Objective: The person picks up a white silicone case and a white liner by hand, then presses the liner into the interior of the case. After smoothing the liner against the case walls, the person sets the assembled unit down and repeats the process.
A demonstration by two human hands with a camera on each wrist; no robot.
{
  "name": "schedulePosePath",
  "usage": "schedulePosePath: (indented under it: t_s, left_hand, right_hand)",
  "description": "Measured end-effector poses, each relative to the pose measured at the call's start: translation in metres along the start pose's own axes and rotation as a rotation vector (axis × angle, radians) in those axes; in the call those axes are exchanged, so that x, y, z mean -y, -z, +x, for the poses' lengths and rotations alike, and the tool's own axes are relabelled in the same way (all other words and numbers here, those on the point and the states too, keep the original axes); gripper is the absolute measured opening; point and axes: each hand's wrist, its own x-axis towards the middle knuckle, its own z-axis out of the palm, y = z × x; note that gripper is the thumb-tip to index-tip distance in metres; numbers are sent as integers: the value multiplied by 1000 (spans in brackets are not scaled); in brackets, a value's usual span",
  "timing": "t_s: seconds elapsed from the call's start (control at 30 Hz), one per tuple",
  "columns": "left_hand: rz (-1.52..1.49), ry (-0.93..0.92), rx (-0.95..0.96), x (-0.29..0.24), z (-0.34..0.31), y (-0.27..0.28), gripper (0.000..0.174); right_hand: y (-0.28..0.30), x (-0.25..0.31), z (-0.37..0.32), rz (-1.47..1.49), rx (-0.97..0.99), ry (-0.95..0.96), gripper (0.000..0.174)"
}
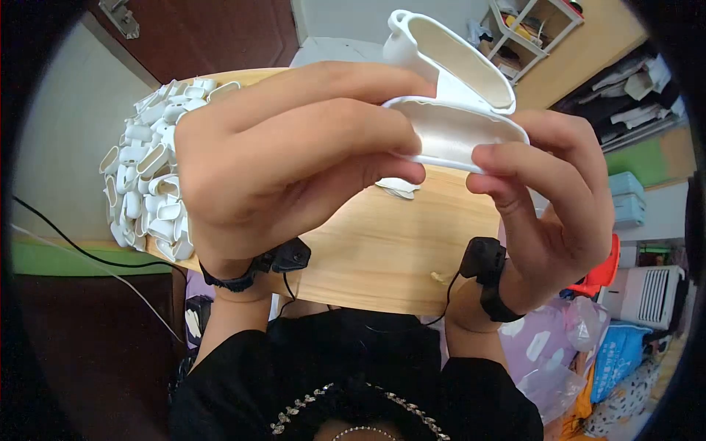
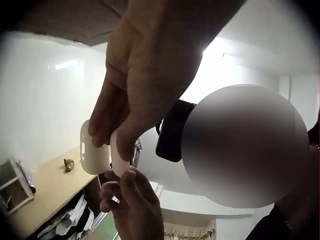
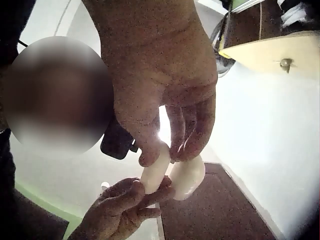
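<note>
A white earphone case cover point(image 1: 471, 136) is held up above the table, its two hollow halves folded open and joined along one side. The larger half points away from me and has a small loop at its corner. My left hand point(image 1: 272, 147) pinches the left end of the nearer, shallow half between thumb and fingers. At the other end my right hand point(image 1: 562, 191) pinches the rim, with a fingertip just inside it. Both wrist views show the smooth outside of the cover point(image 2: 94, 155), with fingertips of both hands around it.
Many similar white covers point(image 1: 151, 169) are heaped at the left of the wooden table point(image 1: 382, 257). Thin white pieces point(image 1: 398, 189) lie beneath the hands, and a small yellowish scrap point(image 1: 438, 277) is near the front edge. A black cable point(image 1: 88, 253) runs at the left.
</note>
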Motion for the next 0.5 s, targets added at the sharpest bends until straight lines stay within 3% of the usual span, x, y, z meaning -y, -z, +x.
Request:
schedulePosePath:
  t_s: [0.3, 0.4, 0.47, 0.5]
  left_hand:
    - [-47, 14, 73, 2, 1, 4, 30]
    - [-456, 317, -21, -7, 1, 4, 29]
    - [-561, 450, -66, -8, 1, -1, 26]
    - [-484, 431, -51, -3, 0, -6, 25]
  right_hand:
    - [-3, -1, 1, -35, -12, -31, 21]
    - [3, -3, 1, -9, 15, -40, 21]
    - [2, -5, -1, -33, 9, -25, 22]
    - [1, -6, -1, -46, 9, -22, 22]
